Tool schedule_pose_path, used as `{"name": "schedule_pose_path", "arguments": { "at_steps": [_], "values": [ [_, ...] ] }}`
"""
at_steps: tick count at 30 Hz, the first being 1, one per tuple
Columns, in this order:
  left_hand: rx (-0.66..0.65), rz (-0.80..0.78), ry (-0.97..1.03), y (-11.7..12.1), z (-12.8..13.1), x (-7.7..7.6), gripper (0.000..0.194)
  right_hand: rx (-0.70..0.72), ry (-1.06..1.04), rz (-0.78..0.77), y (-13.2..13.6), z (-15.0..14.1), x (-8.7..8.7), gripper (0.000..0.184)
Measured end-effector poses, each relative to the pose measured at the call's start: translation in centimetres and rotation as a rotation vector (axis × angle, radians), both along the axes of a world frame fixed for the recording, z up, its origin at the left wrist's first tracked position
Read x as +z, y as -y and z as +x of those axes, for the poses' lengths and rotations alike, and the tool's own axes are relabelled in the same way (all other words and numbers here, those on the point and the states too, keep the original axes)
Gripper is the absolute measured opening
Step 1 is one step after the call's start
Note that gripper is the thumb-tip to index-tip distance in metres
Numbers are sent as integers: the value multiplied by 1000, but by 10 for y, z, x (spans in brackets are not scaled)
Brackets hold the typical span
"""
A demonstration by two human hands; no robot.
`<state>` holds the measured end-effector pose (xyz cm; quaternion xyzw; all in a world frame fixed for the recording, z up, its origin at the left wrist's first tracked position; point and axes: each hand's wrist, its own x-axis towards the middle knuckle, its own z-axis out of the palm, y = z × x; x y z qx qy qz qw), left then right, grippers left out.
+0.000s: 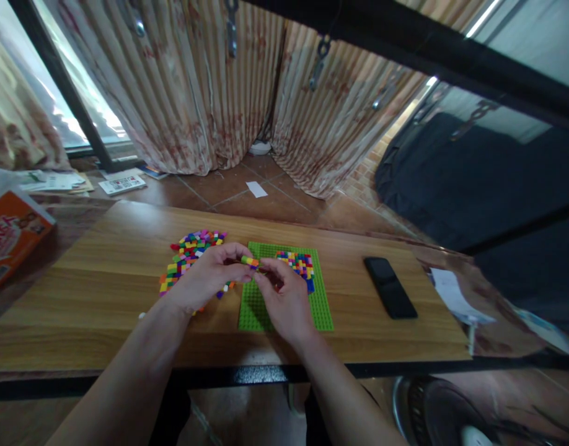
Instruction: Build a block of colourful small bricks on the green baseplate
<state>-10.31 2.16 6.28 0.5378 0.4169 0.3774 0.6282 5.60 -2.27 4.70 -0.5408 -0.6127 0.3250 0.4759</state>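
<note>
Between the fingertips of my two hands is a small cluster of joined toy bricks [250,262], yellow, green and orange. My left hand [222,269] pinches its left end, and my right hand [284,297] closes on its right end. Both are held above the left part of a green studded baseplate [322,313]. A block of multicoloured bricks [303,265] sits on the baseplate's upper right, partly covered by my right hand. Left of the baseplate lies a loose pile of coloured bricks [191,248], partly hidden behind my left hand and forearm.
A black phone [390,287] lies on the wooden table [103,272] to the right. An orange box [15,235] stands at the far left. White paper [456,297] is beyond the table's right end. A dark metal bar with chains [382,31] crosses overhead.
</note>
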Motion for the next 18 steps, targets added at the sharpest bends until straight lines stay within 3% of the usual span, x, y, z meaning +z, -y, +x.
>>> {"name": "schedule_pose_path", "arguments": {
  "at_steps": [4, 10, 18],
  "values": [
    [6, 53, 11, 1, 8, -2, 16, -24, -37, 35, -2, 1, 0, 13],
    [-33, 265, -102, 3, 15, -7, 12, -93, 2, 81, -4, 6, 4, 13],
    [-29, 499, -380, 9, 20, -5, 23, -109, 66, 100, -5, 7, 5, 17]
  ]
}}
